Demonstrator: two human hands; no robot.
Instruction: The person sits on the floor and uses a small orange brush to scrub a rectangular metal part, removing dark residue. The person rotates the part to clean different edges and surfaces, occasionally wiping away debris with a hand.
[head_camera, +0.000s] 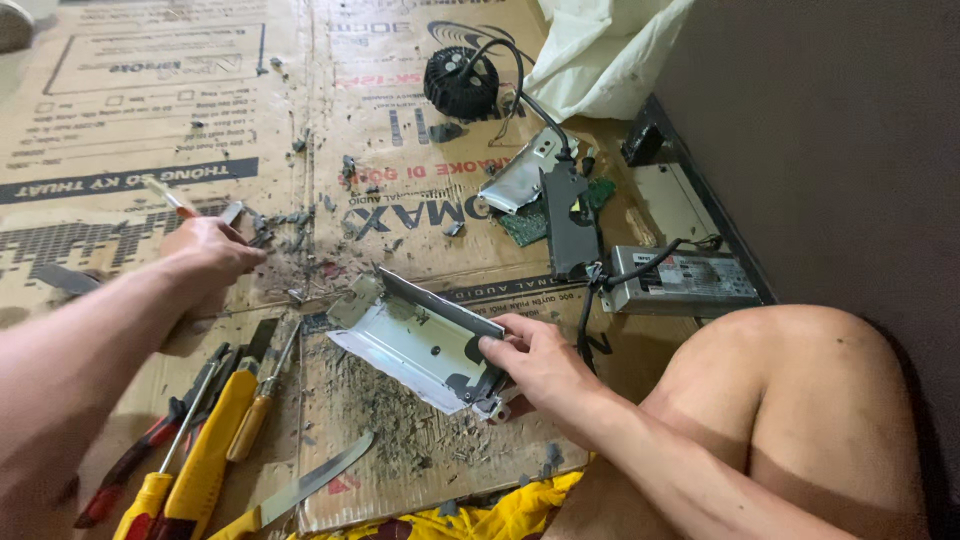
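My right hand grips a flat metal casing by its lower right end and holds it tilted over the cardboard sheet. My left hand is stretched out to the left. It is closed around a tool with a pale and orange handle that sticks up past the fingers. The tool's tip sits among small grey scraps on the cardboard. My bare knee is at the lower right.
Yellow-handled screwdrivers and red pliers lie at the lower left beside a knife. Farther off lie a black round finned part, a green circuit board, a dark bracket, a grey power unit and white cloth. A dark wall stands on the right.
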